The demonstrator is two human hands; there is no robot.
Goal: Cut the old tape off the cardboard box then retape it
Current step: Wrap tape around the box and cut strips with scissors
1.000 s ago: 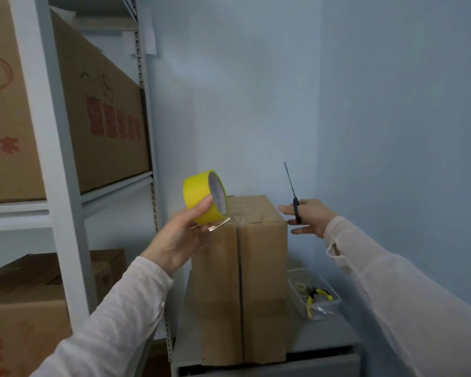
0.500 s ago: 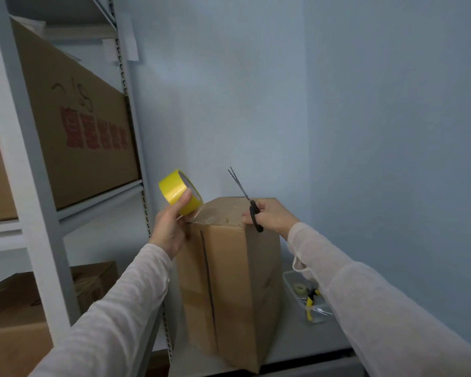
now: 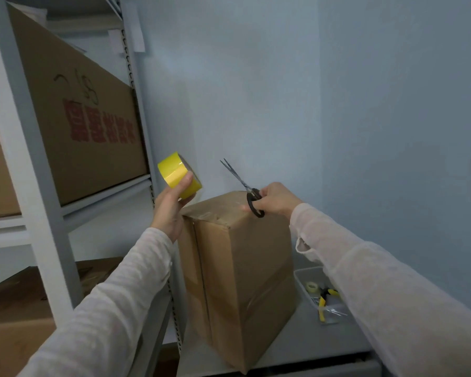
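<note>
A tall brown cardboard box [image 3: 242, 268] stands upright on a grey cabinet top [image 3: 305, 341], turned so one vertical edge faces me. Clear old tape runs across its top and down its side. My left hand [image 3: 169, 210] grips a yellow tape roll [image 3: 178, 178] just above the box's upper left corner, with the heel of the hand against the box. My right hand [image 3: 273, 200] holds black-handled scissors [image 3: 245, 189] over the box top, blades pointing up and to the left.
A grey metal shelf rack [image 3: 38, 170] with large printed cardboard boxes [image 3: 87, 126] stands at the left. A clear plastic tray [image 3: 301, 278] holding a small tape roll and yellow-handled pliers [image 3: 324, 300] sits right of the box. Blue walls close in behind and to the right.
The box has turned so its corner now faces me. My right hand with the scissors moved from beside the box to over its top. The left hand shifted left with the roll.
</note>
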